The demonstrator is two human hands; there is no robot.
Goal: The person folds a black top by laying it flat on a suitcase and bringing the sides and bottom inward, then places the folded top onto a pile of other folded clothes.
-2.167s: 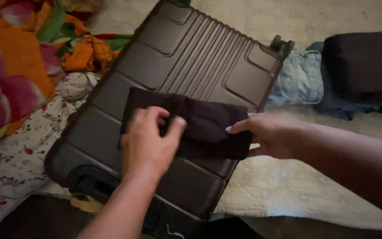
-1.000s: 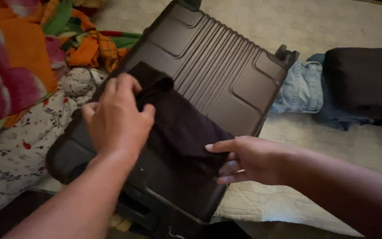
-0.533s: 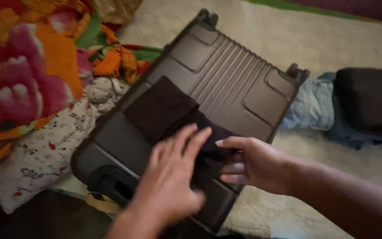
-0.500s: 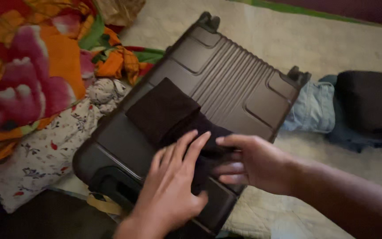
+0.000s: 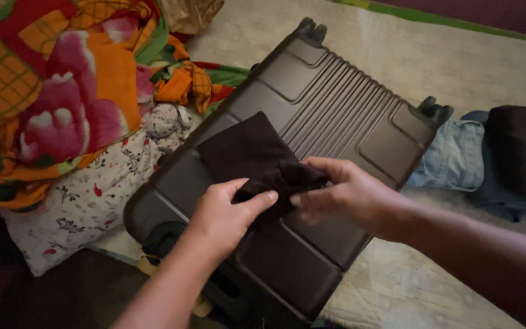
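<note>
The dark cloth (image 5: 251, 155) is a small brown-black garment, partly folded, lying flat on the closed suitcase (image 5: 336, 116). Its far part spreads as a rough square beyond the left hand (image 5: 223, 216); its near end is bunched into a thick fold between the two hands, pinched by the right hand (image 5: 342, 195) from the right and pressed by the left fingers from below. The suitcase is a dark brown ribbed hard shell, lying flat and slantwise under both hands, wheels at its far end.

Our left hand (image 5: 223, 213) lies palm down, fingers curled, thumb forward; our right hand (image 5: 342, 195) pinches beside it, both forearms reaching inward.
</note>
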